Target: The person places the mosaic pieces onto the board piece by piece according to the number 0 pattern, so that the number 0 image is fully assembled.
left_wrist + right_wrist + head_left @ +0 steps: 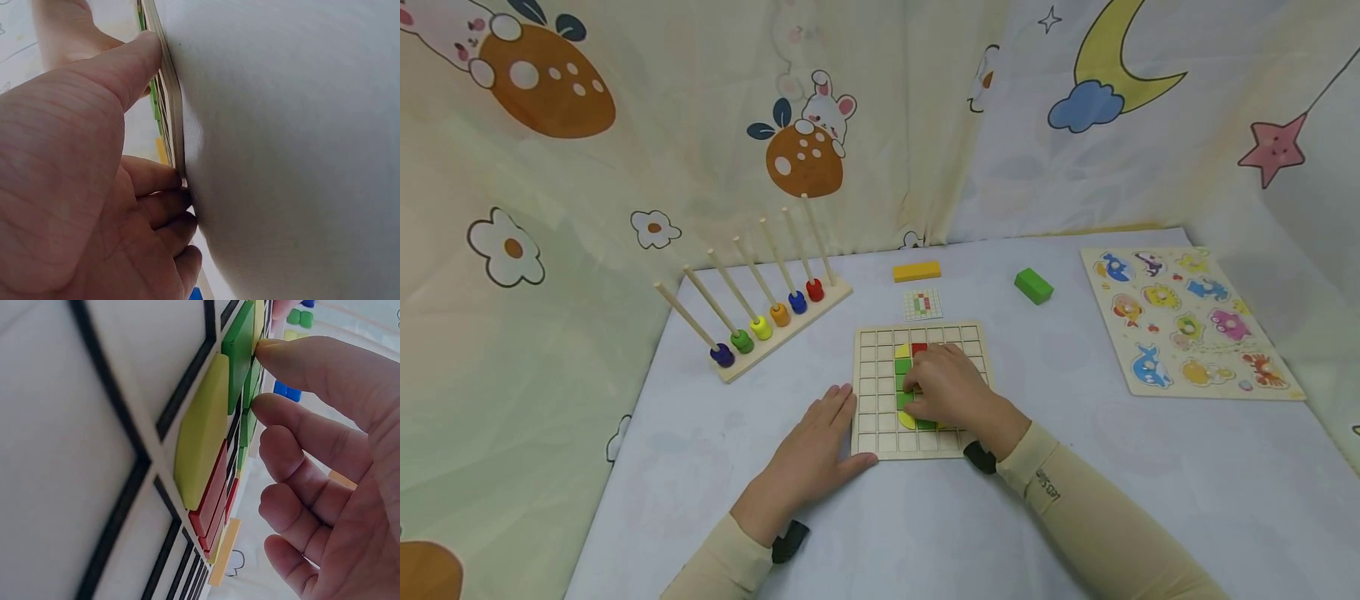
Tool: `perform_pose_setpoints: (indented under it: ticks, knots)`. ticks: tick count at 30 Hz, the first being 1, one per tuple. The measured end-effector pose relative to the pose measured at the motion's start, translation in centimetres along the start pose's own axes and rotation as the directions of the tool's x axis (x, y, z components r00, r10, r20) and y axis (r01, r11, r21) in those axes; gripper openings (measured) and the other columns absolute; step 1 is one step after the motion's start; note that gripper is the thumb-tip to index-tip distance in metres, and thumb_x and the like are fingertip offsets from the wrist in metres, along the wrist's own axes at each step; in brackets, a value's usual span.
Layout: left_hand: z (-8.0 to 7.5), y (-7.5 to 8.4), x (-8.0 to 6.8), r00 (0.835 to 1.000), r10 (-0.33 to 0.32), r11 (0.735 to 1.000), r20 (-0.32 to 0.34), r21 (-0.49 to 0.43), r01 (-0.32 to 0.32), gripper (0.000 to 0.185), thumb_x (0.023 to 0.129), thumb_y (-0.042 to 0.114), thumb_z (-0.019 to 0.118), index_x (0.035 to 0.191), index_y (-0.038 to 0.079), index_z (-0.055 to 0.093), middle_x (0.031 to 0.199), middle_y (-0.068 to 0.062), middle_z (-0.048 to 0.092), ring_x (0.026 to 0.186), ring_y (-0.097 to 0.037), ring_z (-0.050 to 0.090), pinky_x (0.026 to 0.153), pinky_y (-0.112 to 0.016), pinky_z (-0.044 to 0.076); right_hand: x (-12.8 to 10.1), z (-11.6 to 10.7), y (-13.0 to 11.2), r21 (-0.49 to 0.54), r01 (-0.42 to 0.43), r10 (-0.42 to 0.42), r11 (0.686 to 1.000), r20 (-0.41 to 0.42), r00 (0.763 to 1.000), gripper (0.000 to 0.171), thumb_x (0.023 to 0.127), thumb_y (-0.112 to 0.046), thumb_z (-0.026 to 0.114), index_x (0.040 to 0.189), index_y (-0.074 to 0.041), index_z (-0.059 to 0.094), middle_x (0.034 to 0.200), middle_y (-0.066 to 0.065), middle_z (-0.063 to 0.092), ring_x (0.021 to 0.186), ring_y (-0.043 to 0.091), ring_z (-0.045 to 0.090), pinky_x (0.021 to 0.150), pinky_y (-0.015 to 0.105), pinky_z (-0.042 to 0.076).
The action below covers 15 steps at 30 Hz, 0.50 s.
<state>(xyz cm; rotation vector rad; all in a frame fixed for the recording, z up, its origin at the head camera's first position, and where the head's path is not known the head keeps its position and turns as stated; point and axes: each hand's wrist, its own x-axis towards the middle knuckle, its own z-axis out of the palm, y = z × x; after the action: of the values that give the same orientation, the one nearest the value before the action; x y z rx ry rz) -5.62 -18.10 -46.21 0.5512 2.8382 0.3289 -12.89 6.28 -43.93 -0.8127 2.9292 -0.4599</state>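
Note:
A square wooden grid board [872,375] lies on the white table, with green tiles [903,367], yellow tiles [203,434] and red tiles [212,494] set in its cells. My left hand [816,442] rests at the board's near left corner, fingers extended along the left edge and thumb against the front edge. Over the middle of the board is my right hand [951,387], its thumb and index fingertips right at the green column, a gap between them. The other fingers bend loosely above the tiles. Part of the pattern is hidden under this hand.
Behind the board lie a small pattern card [922,304] and an orange-yellow block [916,271]. A green block [1033,286] is further right. A wooden peg stand [786,333] with coloured beads stands at the left; an animal puzzle board [1213,352] lies at the right.

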Motion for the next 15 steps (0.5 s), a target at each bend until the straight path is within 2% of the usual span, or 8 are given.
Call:
perform_pose_setpoints:
  ticks: [8,15]
  knots:
    - [0.1,0.0,0.0,1.000,-0.009,1.000,-0.003,0.004,0.009,0.103,0.092,0.069,0.066,0.166,0.009,0.028,0.176,-0.005,0.022,0.165,-0.025,0.017,0.133,-0.047,0.026,-0.1,-0.1,-0.1,0.000,-0.002,0.002,1.000,-0.005,1.000,0.012,0.080,-0.032,0.088,0.089,-0.025,0.086,0.083,-0.011,0.067,0.083,0.012,0.049,0.096,0.042,0.046]
    - [0.2,0.0,-0.1,1.000,-0.023,0.999,0.001,-0.026,0.023,0.103,0.091,0.067,0.069,0.166,0.010,0.028,0.176,-0.006,0.023,0.165,-0.026,0.017,0.132,-0.049,0.026,-1.0,-0.8,0.4,0.016,-0.013,0.014,1.000,-0.058,0.998,0.014,0.084,-0.034,0.084,0.094,-0.024,0.086,0.080,-0.011,0.066,0.082,0.012,0.050,0.097,0.041,0.049]
